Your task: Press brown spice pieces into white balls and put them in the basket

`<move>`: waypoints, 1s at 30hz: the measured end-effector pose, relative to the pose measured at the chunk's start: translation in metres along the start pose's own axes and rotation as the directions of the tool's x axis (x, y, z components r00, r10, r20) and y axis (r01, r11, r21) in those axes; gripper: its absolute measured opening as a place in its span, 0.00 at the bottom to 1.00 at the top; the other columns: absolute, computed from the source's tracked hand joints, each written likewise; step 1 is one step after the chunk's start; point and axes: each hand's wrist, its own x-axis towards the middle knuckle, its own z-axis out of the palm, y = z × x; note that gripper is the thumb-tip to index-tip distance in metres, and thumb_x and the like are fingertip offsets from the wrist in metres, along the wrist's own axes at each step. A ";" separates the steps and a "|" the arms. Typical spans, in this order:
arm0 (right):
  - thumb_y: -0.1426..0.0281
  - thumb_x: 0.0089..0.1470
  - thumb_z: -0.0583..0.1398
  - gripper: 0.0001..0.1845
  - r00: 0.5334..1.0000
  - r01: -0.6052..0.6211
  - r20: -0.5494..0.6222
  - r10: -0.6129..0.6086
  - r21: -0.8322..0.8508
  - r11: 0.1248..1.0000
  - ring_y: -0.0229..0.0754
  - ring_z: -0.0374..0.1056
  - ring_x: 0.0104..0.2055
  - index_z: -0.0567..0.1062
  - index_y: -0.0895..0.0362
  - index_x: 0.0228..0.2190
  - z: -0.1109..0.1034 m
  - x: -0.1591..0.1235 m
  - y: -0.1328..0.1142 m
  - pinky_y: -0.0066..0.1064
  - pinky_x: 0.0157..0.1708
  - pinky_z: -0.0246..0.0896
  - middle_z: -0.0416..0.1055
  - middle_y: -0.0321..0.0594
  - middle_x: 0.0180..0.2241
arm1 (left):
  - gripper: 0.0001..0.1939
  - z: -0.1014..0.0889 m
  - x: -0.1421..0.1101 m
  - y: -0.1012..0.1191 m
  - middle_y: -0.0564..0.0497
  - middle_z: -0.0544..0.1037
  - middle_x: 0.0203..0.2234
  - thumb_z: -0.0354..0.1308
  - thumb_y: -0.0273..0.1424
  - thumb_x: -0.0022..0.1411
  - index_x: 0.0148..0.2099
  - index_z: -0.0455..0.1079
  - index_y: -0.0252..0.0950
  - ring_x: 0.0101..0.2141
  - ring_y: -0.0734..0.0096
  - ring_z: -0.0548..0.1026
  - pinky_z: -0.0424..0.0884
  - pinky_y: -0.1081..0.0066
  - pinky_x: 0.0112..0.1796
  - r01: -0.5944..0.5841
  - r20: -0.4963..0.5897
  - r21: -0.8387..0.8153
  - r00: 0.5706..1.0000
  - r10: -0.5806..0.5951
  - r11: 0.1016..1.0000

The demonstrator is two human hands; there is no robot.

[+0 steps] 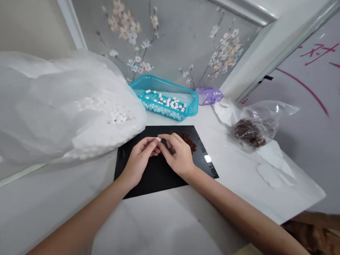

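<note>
Over a black mat, my left hand and my right hand meet at the fingertips. Between them is a small white ball, pinched by the fingers of both hands. A heap of small dark reddish-brown pieces lies on the mat, just beyond my right hand and partly hidden by it. Behind the mat stands a blue plastic basket with many white balls scattered over its bottom. Whether my fingers hold anything besides the ball is hidden.
A large translucent bag full of white balls bulges at the left, against the mat's corner. A purple packet sits beside the basket. Toward the right lie a clear bag of dark brown material and white paper. A whiteboard stands along the right.
</note>
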 end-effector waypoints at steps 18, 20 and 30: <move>0.69 0.55 0.54 0.10 0.950 -0.243 0.105 0.294 -0.347 0.906 0.38 0.68 0.30 0.75 0.55 0.29 -0.037 0.011 0.058 0.30 0.28 0.60 0.70 0.38 0.32 | 0.14 0.002 0.001 0.002 0.52 0.77 0.32 0.65 0.40 0.50 0.38 0.75 0.38 0.32 0.74 0.72 0.69 0.74 0.36 0.063 -0.070 0.125 0.996 -0.055 0.990; 0.68 0.55 0.54 0.10 0.955 -0.228 0.102 0.278 -0.343 0.911 0.38 0.68 0.30 0.75 0.55 0.29 -0.035 0.010 0.056 0.30 0.27 0.59 0.70 0.38 0.32 | 0.14 0.003 0.001 0.003 0.52 0.77 0.31 0.64 0.40 0.51 0.37 0.75 0.38 0.31 0.73 0.72 0.69 0.73 0.36 0.059 -0.069 0.126 0.996 -0.050 0.990; 0.69 0.54 0.55 0.09 0.978 -0.205 -0.008 0.210 -0.256 0.945 0.38 0.67 0.28 0.75 0.55 0.33 -0.029 0.005 0.053 0.31 0.27 0.61 0.71 0.39 0.35 | 0.13 0.002 0.002 0.000 0.52 0.77 0.32 0.64 0.39 0.52 0.38 0.75 0.39 0.31 0.74 0.72 0.69 0.74 0.36 0.059 -0.049 0.125 0.997 -0.053 0.990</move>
